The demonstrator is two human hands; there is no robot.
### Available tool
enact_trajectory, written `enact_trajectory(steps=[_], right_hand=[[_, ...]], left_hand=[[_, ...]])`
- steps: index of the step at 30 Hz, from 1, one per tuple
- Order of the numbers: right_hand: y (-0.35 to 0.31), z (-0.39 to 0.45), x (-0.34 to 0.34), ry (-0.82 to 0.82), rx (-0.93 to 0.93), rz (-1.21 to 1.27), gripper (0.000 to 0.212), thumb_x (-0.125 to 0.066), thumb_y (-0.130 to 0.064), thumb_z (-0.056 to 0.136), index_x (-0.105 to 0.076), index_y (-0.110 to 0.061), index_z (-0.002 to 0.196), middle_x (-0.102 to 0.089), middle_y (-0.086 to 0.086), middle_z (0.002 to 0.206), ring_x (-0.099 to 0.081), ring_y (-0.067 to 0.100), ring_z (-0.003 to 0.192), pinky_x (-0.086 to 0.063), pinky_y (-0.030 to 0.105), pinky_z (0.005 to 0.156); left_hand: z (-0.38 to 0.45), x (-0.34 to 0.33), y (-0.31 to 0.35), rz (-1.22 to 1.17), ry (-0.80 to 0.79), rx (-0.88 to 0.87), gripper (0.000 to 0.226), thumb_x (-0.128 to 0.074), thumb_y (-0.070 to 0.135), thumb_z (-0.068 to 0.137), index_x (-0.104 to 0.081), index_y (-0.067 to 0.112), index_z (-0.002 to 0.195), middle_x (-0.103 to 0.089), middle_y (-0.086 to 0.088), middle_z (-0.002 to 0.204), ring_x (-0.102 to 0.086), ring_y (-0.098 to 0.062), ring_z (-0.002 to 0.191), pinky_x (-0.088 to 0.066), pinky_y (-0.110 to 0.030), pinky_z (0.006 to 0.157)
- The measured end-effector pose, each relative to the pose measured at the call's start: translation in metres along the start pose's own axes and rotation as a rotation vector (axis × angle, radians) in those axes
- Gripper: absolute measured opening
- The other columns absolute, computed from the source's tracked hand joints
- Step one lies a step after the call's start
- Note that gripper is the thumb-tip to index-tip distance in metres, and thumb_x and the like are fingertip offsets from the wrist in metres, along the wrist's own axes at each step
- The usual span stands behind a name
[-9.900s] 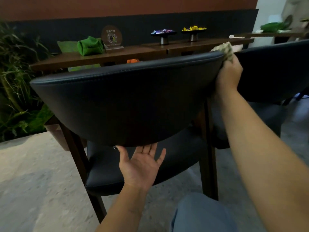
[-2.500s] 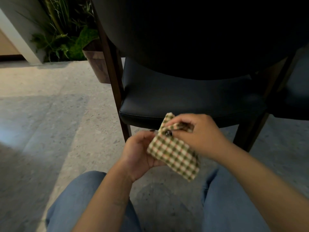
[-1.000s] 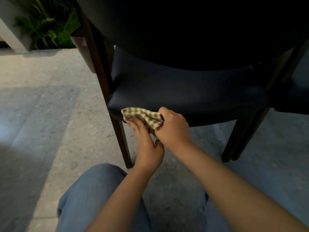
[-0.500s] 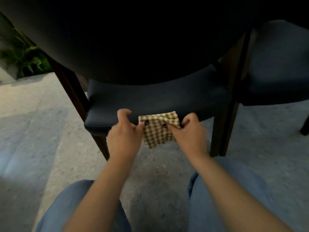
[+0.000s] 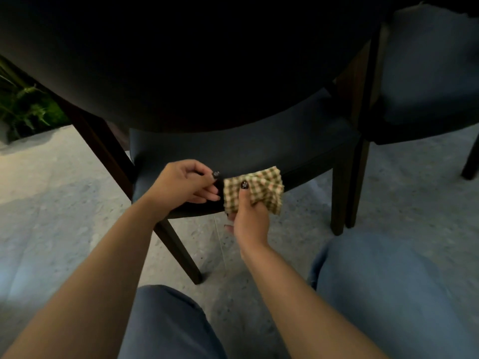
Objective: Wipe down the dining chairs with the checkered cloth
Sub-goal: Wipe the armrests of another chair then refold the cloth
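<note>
The checkered cloth (image 5: 261, 186), green and cream, is bunched against the rear edge of the dark dining chair's seat (image 5: 233, 149). My right hand (image 5: 250, 218) grips the cloth from below, with the thumb lying on its front. My left hand (image 5: 185, 183) hovers at the seat's edge just left of the cloth. Its fingers are loosely curled and point at the cloth's left edge with a thin gap between. The chair's black backrest (image 5: 194, 60) fills the top of the view and hides most of the seat.
A second dark chair (image 5: 427, 73) stands close on the right, its wooden legs (image 5: 359, 177) beside the first chair's rear leg (image 5: 338, 195). Another rear leg (image 5: 178, 252) slants down between my arms. Green plants (image 5: 26, 107) at far left. My jeans-clad knees (image 5: 388, 294) are on the speckled floor.
Half a second ago both hands pinched the cloth's top corners. Now the left hand has let go and the right hand has bunched the cloth and shifted it right along the seat edge.
</note>
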State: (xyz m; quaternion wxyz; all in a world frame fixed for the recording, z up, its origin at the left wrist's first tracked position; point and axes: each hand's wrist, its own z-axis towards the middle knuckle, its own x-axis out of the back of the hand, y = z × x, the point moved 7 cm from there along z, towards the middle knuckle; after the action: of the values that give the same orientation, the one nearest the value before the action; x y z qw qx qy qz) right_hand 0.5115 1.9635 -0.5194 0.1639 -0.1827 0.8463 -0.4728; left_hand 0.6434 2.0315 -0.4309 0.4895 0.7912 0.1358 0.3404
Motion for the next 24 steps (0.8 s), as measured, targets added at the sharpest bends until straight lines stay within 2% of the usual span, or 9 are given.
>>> enact_trajectory(steps=[2,3,5,7,13,16,18,22,24], right_hand=[[0.0,0.001,0.001,0.067,0.051,0.034,0.044,-0.043,-0.047,0.095,-0.058,-0.012,0.116,-0.065,0.009,0.11,-0.062,0.022,0.097,-0.054,0.04,0.085],[-0.001,0.002,0.003,0.113,0.093,0.046,0.039,-0.042,-0.04,0.098,-0.058,-0.01,0.117,-0.064,0.01,0.112,-0.061,0.02,0.094,-0.052,0.028,0.08],[-0.006,0.001,0.007,0.212,0.194,0.029,0.035,-0.04,-0.027,0.1,-0.058,-0.006,0.121,-0.063,0.01,0.117,-0.054,0.012,0.091,-0.038,0.005,0.066],[-0.007,-0.002,0.01,0.292,0.267,-0.012,0.033,-0.04,-0.019,0.101,-0.057,-0.002,0.124,-0.061,0.012,0.12,-0.052,0.012,0.094,-0.03,-0.002,0.065],[-0.026,0.019,0.048,0.553,0.324,-0.022,0.034,-0.039,-0.008,0.099,-0.051,0.007,0.128,-0.056,0.023,0.127,-0.056,0.03,0.109,-0.023,-0.006,0.071],[-0.041,0.034,0.069,0.588,0.376,-0.045,0.041,-0.035,-0.012,0.101,-0.039,-0.002,0.141,-0.048,0.015,0.139,-0.05,0.025,0.12,-0.025,-0.002,0.079],[-0.052,0.044,0.085,0.654,0.381,-0.026,0.04,-0.034,-0.011,0.101,-0.04,0.001,0.139,-0.048,0.017,0.139,-0.049,0.026,0.121,-0.025,-0.004,0.078],[-0.088,0.068,0.128,0.801,0.388,-0.021,0.042,-0.036,-0.012,0.101,-0.041,0.006,0.138,-0.043,0.022,0.143,-0.042,0.03,0.132,-0.026,0.02,0.105],[-0.112,0.079,0.152,0.824,0.474,-0.067,0.045,-0.039,-0.011,0.099,-0.035,0.006,0.141,-0.037,0.02,0.148,-0.035,0.026,0.137,-0.019,0.018,0.11]], left_hand=[[0.003,0.004,-0.001,-0.089,0.018,0.062,0.011,-0.062,0.019,0.095,-0.063,0.008,0.098,-0.075,-0.01,0.075,-0.075,-0.021,0.069,-0.056,-0.021,0.051],[0.004,0.003,-0.001,-0.091,0.034,0.081,0.011,-0.062,0.019,0.095,-0.062,0.008,0.097,-0.075,-0.011,0.074,-0.074,-0.021,0.066,-0.055,-0.021,0.049],[0.006,-0.001,0.0,-0.076,0.066,0.095,0.01,-0.064,0.018,0.095,-0.061,0.009,0.094,-0.074,-0.011,0.07,-0.073,-0.021,0.061,-0.054,-0.022,0.045],[0.006,-0.004,-0.001,-0.075,0.094,0.098,0.009,-0.065,0.017,0.094,-0.06,0.009,0.093,-0.074,-0.012,0.069,-0.073,-0.021,0.059,-0.053,-0.022,0.043],[0.006,-0.003,-0.001,-0.057,0.117,0.092,0.01,-0.065,0.018,0.094,-0.06,0.009,0.095,-0.073,-0.011,0.067,-0.072,-0.021,0.057,-0.054,-0.023,0.044],[0.006,-0.002,-0.001,-0.064,0.112,0.094,0.011,-0.065,0.018,0.093,-0.061,0.008,0.096,-0.073,-0.011,0.068,-0.072,-0.021,0.057,-0.054,-0.022,0.044],[0.007,-0.003,-0.001,-0.061,0.113,0.09,0.011,-0.065,0.017,0.093,-0.061,0.008,0.096,-0.073,-0.011,0.067,-0.072,-0.02,0.056,-0.054,-0.022,0.044],[0.007,-0.003,-0.001,-0.047,0.121,0.078,0.01,-0.065,0.017,0.093,-0.062,0.008,0.096,-0.073,-0.01,0.067,-0.072,-0.02,0.056,-0.054,-0.022,0.045],[0.007,-0.003,-0.001,-0.04,0.115,0.075,0.011,-0.065,0.017,0.093,-0.061,0.008,0.096,-0.073,-0.01,0.067,-0.072,-0.021,0.056,-0.054,-0.022,0.044]])
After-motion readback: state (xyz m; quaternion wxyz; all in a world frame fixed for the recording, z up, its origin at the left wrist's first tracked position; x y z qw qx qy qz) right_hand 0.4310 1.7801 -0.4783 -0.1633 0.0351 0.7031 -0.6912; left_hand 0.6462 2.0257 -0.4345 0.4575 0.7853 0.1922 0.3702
